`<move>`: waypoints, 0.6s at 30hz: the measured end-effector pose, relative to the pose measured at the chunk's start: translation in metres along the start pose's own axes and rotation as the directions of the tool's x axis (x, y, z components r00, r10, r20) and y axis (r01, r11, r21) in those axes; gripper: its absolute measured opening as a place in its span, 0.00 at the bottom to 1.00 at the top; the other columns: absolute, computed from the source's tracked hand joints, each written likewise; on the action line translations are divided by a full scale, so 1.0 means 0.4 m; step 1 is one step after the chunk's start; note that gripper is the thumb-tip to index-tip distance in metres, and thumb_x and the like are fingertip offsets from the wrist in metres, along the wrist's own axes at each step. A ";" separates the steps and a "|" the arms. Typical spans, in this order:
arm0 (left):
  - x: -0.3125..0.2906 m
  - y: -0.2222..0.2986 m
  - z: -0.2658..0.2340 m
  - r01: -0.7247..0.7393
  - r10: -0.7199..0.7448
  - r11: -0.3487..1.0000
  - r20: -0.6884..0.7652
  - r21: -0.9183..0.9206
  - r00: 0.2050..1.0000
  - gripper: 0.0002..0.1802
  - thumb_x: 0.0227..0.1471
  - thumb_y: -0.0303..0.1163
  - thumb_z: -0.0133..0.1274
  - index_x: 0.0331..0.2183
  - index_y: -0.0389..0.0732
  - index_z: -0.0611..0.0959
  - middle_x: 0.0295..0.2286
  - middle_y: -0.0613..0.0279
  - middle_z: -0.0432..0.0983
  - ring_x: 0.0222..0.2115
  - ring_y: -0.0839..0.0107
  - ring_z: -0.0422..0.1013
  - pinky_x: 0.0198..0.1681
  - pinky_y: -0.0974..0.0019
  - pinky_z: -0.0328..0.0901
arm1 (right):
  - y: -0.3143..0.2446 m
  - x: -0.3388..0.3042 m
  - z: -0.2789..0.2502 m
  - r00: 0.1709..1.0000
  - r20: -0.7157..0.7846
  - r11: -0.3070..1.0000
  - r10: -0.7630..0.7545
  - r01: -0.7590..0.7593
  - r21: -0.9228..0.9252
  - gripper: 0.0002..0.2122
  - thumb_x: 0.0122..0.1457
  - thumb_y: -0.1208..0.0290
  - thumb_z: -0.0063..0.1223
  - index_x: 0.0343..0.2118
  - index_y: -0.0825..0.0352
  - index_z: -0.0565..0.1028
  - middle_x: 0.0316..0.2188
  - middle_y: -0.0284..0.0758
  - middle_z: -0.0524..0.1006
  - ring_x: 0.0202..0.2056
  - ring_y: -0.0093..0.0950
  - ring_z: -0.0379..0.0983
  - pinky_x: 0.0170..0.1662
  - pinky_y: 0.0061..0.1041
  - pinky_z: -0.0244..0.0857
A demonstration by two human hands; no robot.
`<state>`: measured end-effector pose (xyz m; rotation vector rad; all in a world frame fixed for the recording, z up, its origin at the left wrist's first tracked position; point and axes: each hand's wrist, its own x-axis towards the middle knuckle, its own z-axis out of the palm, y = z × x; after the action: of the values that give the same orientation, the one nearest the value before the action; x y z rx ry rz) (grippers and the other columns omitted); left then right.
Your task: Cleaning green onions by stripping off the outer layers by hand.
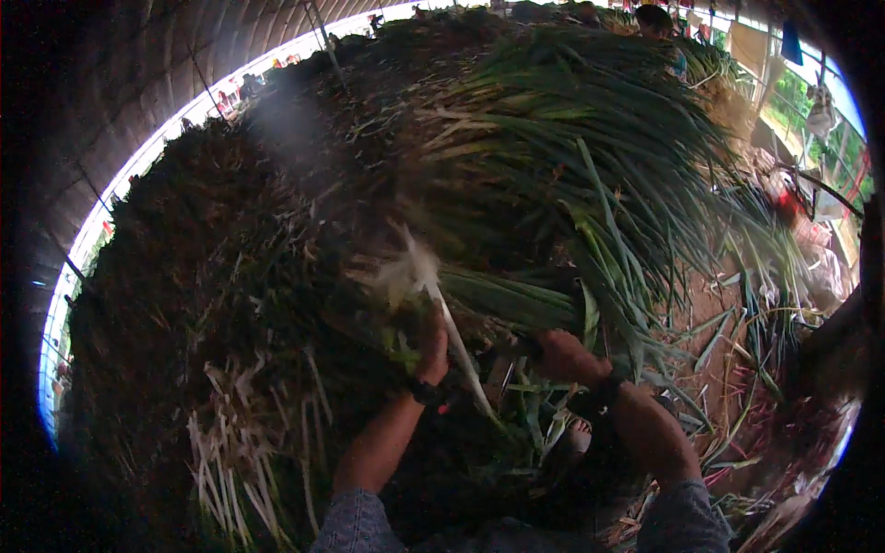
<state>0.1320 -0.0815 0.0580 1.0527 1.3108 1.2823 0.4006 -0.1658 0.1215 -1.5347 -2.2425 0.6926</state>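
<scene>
My left hand [432, 348] is closed around a leek [458, 343]. The leek's white stalk slants down to the right, and its bushy pale roots [412, 269] point up and away from me. To the right, my right hand [570, 358] grips a dark handle [523, 348], which looks like a knife's; its blade is hard to make out in the shade. The handle is apart from the leek, a little to its right. Green leaves [525, 300] of other leeks lie just beyond both hands.
A large heap of long green leeks [599, 120] rises ahead, with a darker heap [184, 240] at left. White stalks [235, 452] lie at lower left. Cut leaves litter the brown ground [714, 359] at right. Another person [654, 23] is at the far right.
</scene>
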 end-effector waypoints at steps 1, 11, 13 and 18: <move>0.017 0.020 -0.016 -0.018 0.018 0.996 0.005 0.082 1.000 0.29 0.65 0.54 0.43 0.53 0.38 0.72 0.44 0.63 0.66 0.41 0.72 0.64 0.44 0.63 0.63 | 0.005 0.000 0.001 1.000 -0.006 1.000 0.000 0.000 0.000 0.19 0.50 0.73 0.54 0.48 0.65 0.73 0.38 0.52 0.78 0.42 0.53 0.75 0.43 0.47 0.71; 0.078 0.122 -0.148 -0.225 0.221 0.954 -0.042 -0.200 0.974 0.24 0.63 0.51 0.47 0.51 0.43 0.73 0.39 0.64 0.69 0.37 0.69 0.67 0.41 0.61 0.65 | -0.012 -0.025 -0.016 0.968 -0.110 0.975 -0.224 0.221 -0.037 0.14 0.50 0.64 0.59 0.36 0.68 0.77 0.28 0.48 0.79 0.33 0.50 0.77 0.35 0.48 0.71; 0.107 0.130 -0.174 -0.184 0.191 0.927 -0.011 -0.327 0.981 0.23 0.63 0.51 0.47 0.50 0.44 0.74 0.39 0.64 0.69 0.36 0.68 0.68 0.40 0.61 0.66 | -0.011 -0.026 -0.008 0.962 -0.144 0.973 -0.232 0.231 -0.022 0.13 0.51 0.65 0.59 0.35 0.68 0.77 0.27 0.48 0.78 0.32 0.51 0.76 0.34 0.49 0.70; 0.165 0.108 -0.201 -0.028 0.098 0.830 0.097 -0.557 0.990 0.20 0.62 0.49 0.49 0.48 0.47 0.75 0.37 0.65 0.71 0.34 0.67 0.69 0.38 0.60 0.67 | 0.038 -0.015 0.026 0.935 -0.226 0.962 -0.272 0.267 -0.054 0.11 0.51 0.65 0.57 0.35 0.67 0.77 0.25 0.49 0.77 0.30 0.53 0.75 0.32 0.51 0.69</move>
<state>0.0411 -0.0253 0.0929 0.7424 0.7347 1.5018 0.4092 -0.1690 0.1043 -1.2121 -2.2273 0.3868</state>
